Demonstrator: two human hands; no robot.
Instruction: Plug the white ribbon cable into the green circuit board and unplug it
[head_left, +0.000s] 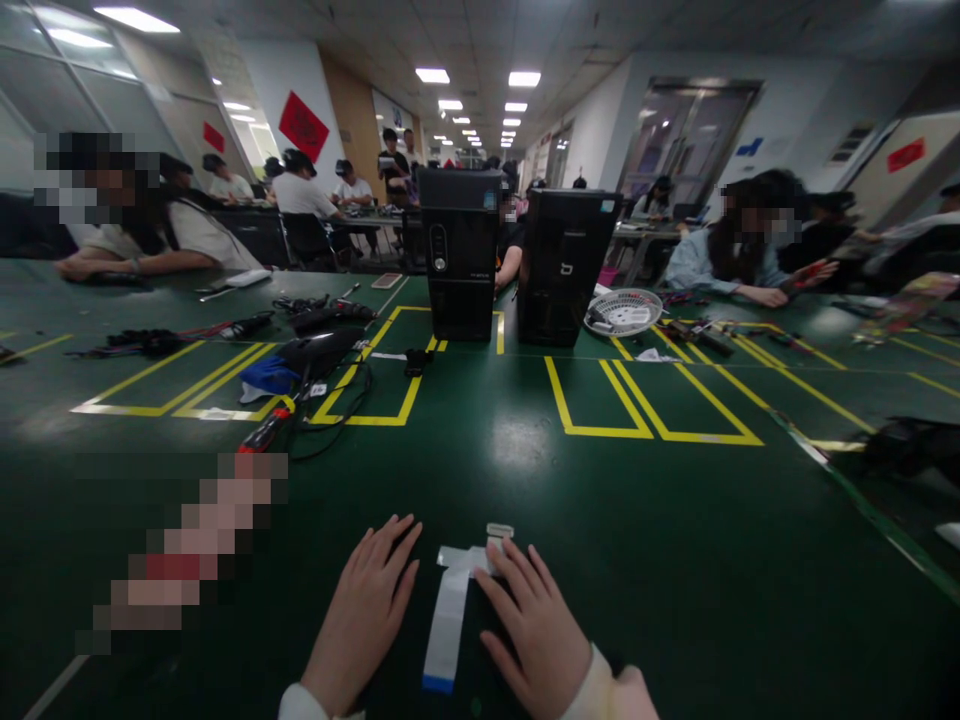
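On the green table lies a flat white ribbon cable with a blue end toward me and a bend at its far part. A pale connector sits at its far right end. My right hand is spread beside the cable, its fingertips touching or just over the part near the connector. To the left of the cable, my left hand rests with its fingers apart, holding nothing and not touching the cable.
Two black computer towers stand ahead. Black cables and a blue item lie front left, near a red-and-black tool. A white basket is at the right. People sit around the table's far sides.
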